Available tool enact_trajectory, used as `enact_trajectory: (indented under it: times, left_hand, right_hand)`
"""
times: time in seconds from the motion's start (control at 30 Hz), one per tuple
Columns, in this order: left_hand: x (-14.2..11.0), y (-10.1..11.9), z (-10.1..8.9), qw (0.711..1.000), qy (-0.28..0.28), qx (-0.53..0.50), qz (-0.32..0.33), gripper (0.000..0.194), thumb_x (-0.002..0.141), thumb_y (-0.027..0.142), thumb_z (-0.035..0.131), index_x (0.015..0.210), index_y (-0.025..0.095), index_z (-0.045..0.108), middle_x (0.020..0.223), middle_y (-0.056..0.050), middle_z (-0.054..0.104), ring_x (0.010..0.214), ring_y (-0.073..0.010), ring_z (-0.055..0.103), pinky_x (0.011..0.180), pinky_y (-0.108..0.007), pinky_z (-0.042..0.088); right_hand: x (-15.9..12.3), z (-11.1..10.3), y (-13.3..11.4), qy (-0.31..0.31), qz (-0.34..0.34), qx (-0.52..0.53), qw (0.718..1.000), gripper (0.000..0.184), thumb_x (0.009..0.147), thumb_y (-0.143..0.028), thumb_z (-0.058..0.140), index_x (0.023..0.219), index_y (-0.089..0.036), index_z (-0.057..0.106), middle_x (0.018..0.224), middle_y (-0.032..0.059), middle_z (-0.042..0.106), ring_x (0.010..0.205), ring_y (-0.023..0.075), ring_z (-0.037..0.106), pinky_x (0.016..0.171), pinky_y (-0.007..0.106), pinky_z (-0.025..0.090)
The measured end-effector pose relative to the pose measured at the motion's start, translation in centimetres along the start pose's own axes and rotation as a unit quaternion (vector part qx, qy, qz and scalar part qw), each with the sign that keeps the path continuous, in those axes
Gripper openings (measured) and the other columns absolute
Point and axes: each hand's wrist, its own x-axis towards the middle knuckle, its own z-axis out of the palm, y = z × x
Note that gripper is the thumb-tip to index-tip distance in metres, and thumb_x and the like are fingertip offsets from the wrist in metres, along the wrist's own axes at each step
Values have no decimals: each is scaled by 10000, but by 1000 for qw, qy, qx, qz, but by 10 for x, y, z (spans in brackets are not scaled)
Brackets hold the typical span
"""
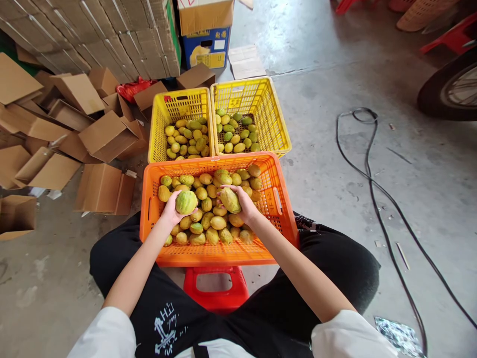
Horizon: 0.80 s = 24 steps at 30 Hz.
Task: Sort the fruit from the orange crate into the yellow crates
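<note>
My left hand [172, 211] is wrapped round a striped green-yellow oval fruit [186, 202]. In my right hand [246, 203] is a yellower, bumpy oval fruit [230, 200], tilted, with the fingers curled behind it. Both hands are held over an orange plastic crate [219, 256], apart from each other. Inside that crate lie many yellow and greenish oval fruits [218, 223], some hidden under my hands. Just beyond it stand two yellow crates: the left one [158, 127] holds smaller yellow-green fruits, and the right one [274, 117] has greener fruits gathered on its near side.
A red plastic stool [216, 298] is under the orange crate, between my knees. Open cardboard boxes [108, 136] are heaped at the left, below stacked flat cartons [122, 44]. A black cable [372, 184] loops over the floor at right, near a wheel [454, 89].
</note>
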Motion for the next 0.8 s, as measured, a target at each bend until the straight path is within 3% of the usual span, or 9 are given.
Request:
enact_trajectory:
  times: [0.1, 0.2, 0.33, 0.5, 0.63, 0.8]
  left_hand:
    - [2, 1, -2, 1000, 8, 13, 10, 310, 981, 391, 526, 967, 118, 673, 798, -112, 726, 722, -241, 738, 681, -411, 653]
    - [4, -3, -7, 998, -14, 37, 48, 212, 883, 327, 724, 986, 155, 656, 844, -81, 725, 742, -222, 739, 745, -419, 651]
    - [6, -11, -11, 993, -59, 57, 79, 364, 731, 206, 865, 1018, 184, 643, 928, -69, 729, 847, -236, 743, 860, -481, 630]
    - [3, -15, -7, 995, -45, 34, 81, 177, 812, 224, 763, 954, 164, 674, 920, -74, 732, 911, -227, 727, 931, -493, 615]
    - [1, -13, -1, 997, -17, 4, 75, 73, 862, 224, 700, 895, 160, 689, 881, -59, 731, 871, -185, 715, 953, -429, 614]
    - [0, -12, 3, 998, -26, 27, 43, 239, 958, 315, 553, 939, 123, 695, 835, -96, 743, 752, -193, 721, 814, -380, 645]
  right_hand:
    - [1, -1, 2, 7, -10, 1, 1000, 199, 829, -410, 649, 923, -238, 684, 905, 37, 750, 762, 212, 733, 628, 314, 609]
    - [3, -3, 4, -4, -28, -10, 1000, 230, 778, -399, 776, 906, -240, 669, 894, 26, 739, 805, 213, 728, 710, 335, 632]
    - [8, -6, 7, -18, -29, -24, 999, 303, 703, -342, 868, 923, -224, 697, 921, 29, 751, 792, 195, 715, 771, 334, 636]
    - [13, -13, 12, -29, -10, -11, 999, 229, 742, -367, 838, 845, -212, 705, 854, 30, 752, 819, 197, 722, 839, 323, 622]
    - [12, -14, 11, -44, 9, -9, 999, 186, 778, -343, 804, 870, -218, 703, 848, 29, 754, 823, 201, 726, 803, 321, 625]
    - [10, -10, 8, -9, 40, 14, 999, 126, 852, -333, 695, 881, -215, 663, 806, 33, 741, 752, 197, 726, 705, 314, 624]
